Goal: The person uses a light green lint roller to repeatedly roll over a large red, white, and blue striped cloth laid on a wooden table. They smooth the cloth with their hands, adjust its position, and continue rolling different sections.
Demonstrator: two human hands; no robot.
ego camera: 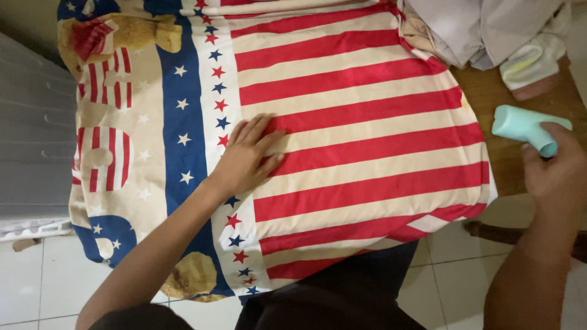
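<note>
Left hand (247, 159): fingers spread wide, flat on striped star-patterned cloth (367, 122); keep it taut. Right hand (553, 174): fingers wrapped around mint-green handheld device (524, 127); hold steady above table (520, 159).

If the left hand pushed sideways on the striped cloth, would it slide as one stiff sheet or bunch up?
Probably bunch up. The striped cloth looks thin and floppy: it drapes over the table edge and shows soft ripples. The left hand lies flat on it, so a push would likely drag folds along. It seems light for its size.
</note>
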